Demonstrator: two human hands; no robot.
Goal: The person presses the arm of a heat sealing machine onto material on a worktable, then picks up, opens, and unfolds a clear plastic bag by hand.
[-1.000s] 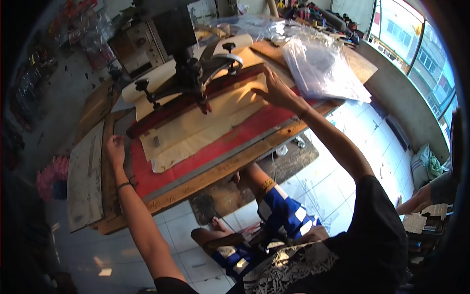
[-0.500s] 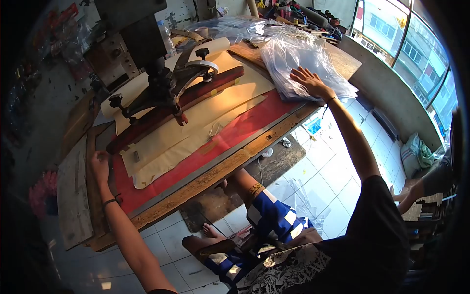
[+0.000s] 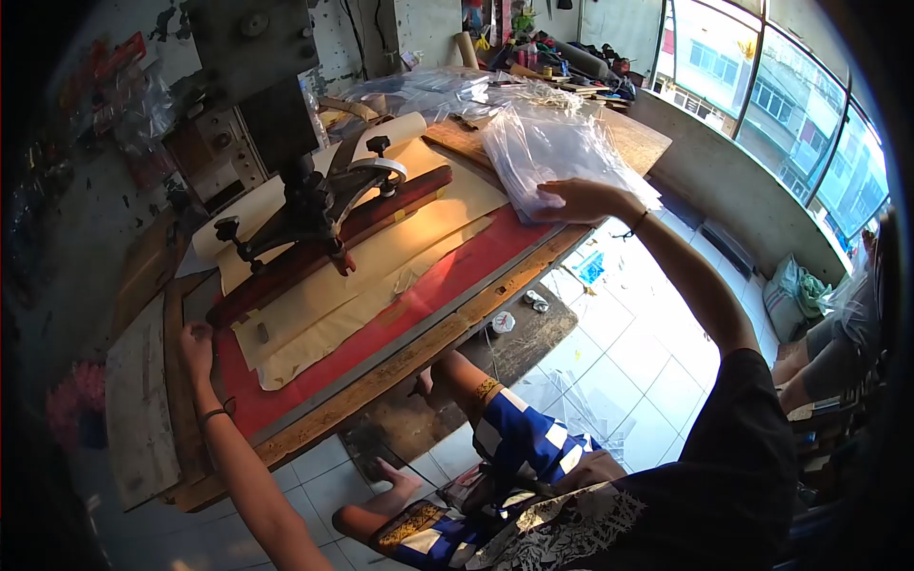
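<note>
At the right hand, clear plastic sheets.

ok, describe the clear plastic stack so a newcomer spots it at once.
Start at the table and follow its wooden front edge right, past the red sheet. The stack lies at that end, clear and layered. Unlike the loose plastic farther back, it has the right hand at its near edge.

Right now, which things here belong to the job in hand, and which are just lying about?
Likely part of the job:
clear plastic sheets, at the right hand
red bar under the black frame
tan paper
red mat

Apparently lying about:
blue packet on the floor
pale sack by the wall
pink bundle
</note>
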